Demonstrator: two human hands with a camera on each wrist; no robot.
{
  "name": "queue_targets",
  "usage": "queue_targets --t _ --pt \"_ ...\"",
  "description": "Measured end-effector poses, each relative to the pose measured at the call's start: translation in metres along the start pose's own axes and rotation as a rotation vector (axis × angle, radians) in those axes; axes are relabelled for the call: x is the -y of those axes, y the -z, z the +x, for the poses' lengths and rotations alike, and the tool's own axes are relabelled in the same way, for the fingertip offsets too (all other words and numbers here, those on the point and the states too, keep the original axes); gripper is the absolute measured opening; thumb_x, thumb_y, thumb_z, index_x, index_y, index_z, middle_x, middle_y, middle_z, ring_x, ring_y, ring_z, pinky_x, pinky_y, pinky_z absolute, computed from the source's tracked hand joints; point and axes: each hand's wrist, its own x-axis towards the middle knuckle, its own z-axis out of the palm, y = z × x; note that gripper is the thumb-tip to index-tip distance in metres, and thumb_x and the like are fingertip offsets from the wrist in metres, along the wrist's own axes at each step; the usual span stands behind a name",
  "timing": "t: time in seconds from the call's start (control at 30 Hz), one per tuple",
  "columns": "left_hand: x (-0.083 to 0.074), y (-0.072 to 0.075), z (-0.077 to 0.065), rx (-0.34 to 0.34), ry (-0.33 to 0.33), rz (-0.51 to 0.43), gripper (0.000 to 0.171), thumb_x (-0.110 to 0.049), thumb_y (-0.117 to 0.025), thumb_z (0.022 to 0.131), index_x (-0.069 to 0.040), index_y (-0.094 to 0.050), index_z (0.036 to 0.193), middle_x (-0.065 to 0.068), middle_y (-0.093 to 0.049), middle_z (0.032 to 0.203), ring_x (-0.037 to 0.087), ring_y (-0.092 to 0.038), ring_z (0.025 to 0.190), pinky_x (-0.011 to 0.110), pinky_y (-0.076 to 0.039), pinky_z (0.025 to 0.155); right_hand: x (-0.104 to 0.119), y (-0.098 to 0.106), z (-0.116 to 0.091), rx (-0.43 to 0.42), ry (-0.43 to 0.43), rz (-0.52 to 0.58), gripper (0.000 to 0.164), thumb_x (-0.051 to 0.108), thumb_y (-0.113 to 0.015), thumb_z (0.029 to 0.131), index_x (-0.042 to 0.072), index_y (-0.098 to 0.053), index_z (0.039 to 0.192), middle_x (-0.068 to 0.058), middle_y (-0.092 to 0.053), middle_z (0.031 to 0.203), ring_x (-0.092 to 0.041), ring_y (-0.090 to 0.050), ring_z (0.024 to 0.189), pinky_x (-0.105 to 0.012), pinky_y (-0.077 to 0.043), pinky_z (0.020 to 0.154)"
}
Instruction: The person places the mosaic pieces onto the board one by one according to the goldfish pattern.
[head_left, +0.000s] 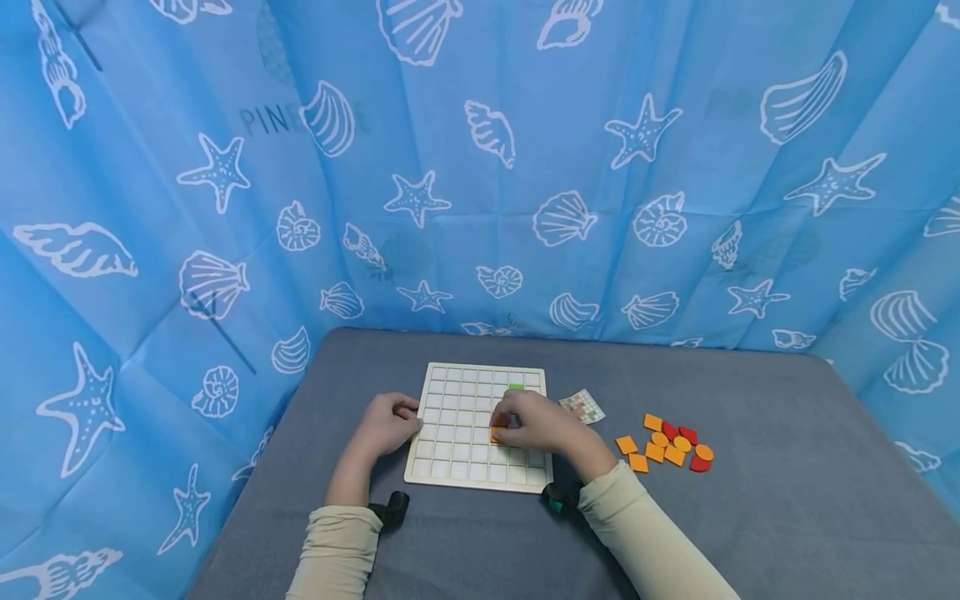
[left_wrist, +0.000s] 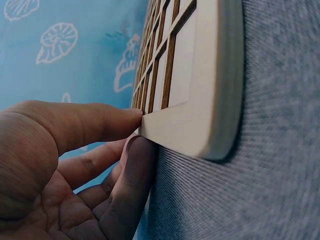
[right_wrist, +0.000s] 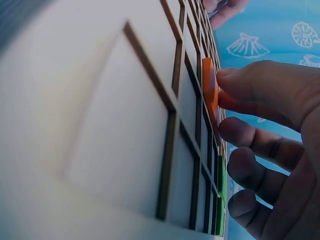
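Observation:
A pale wooden grid board [head_left: 461, 472] with square cells lies on the table. My left hand [head_left: 388, 425] pinches its left edge, the thumb [left_wrist: 112, 120] on the rim and a finger against the side. Over the right half of the board, my right hand [head_left: 536, 421] holds an orange tile [head_left: 495, 434] between thumb and index finger at a cell. In the right wrist view the orange tile [right_wrist: 209, 82] stands slightly proud of the grid, the other fingers loosely bent. A green tile [head_left: 516, 387] sits near the board's far right; more green [right_wrist: 221, 175] shows below the fingers.
Right of the board lies a small patterned card [head_left: 582, 407], partly behind the right wrist. Farther right is a loose group of orange tiles [head_left: 655, 452] and red tiles [head_left: 687, 435], square and rounded. A blue shell-print curtain [head_left: 480, 183] hangs behind the grey table [head_left: 795, 467].

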Motion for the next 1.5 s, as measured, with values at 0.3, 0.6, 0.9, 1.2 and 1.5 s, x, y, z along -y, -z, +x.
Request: queue_targets --t 0.3,0.6,0.9,1.2,1.5 --pt "-0.001 -0.001 0.000 -0.002 -0.010 -0.003 0.028 -0.009 -0.074 0.093 0.000 -0.074 0.120 0.010 -0.069 0.094 0.021 -0.062 0.081 0.036 -0.050 0.073 -0.005 0.004 -0.008 -0.019 0.003 -0.004 0.010 0.020 -0.076 0.099 0.015 -0.081 0.106 0.002 -0.071 0.100 -0.008 -0.061 0.083 -0.029 -0.054 0.078" --pt "0.002 0.002 0.001 0.012 -0.010 -0.013 0.029 -0.008 -0.074 0.093 0.001 -0.073 0.121 0.012 -0.070 0.096 0.022 -0.064 0.082 0.037 -0.052 0.073 -0.007 0.011 -0.024 -0.019 -0.046 0.015 0.013 0.020 -0.076 0.099 0.014 -0.080 0.110 0.000 -0.069 0.100 -0.007 -0.054 0.076 -0.028 -0.049 0.071" --pt "0.002 0.002 0.001 0.021 0.002 -0.015 0.030 -0.008 -0.074 0.094 0.000 -0.073 0.122 0.012 -0.070 0.097 0.022 -0.064 0.083 0.039 -0.053 0.076 -0.006 0.004 -0.020 -0.011 -0.022 0.024 0.012 0.019 -0.080 0.096 0.015 -0.081 0.107 0.004 -0.070 0.102 -0.007 -0.058 0.082 -0.028 -0.052 0.074" --pt "0.002 0.001 0.002 0.031 -0.007 -0.036 0.031 -0.009 -0.073 0.095 0.000 -0.073 0.124 0.012 -0.069 0.098 0.022 -0.063 0.082 0.039 -0.052 0.075 -0.004 0.004 -0.017 0.006 -0.030 0.002 0.010 0.013 -0.077 0.096 0.014 -0.080 0.106 0.000 -0.071 0.103 -0.011 -0.060 0.083 -0.029 -0.052 0.075" --pt "0.001 0.002 0.001 0.025 0.003 -0.025 0.030 -0.011 -0.074 0.094 -0.002 -0.073 0.123 0.011 -0.069 0.099 0.023 -0.062 0.083 0.037 -0.051 0.074 0.000 0.004 -0.012 0.003 0.000 -0.027 0.010 0.018 -0.080 0.096 0.014 -0.080 0.105 0.000 -0.070 0.101 -0.015 -0.061 0.086 -0.032 -0.052 0.077"
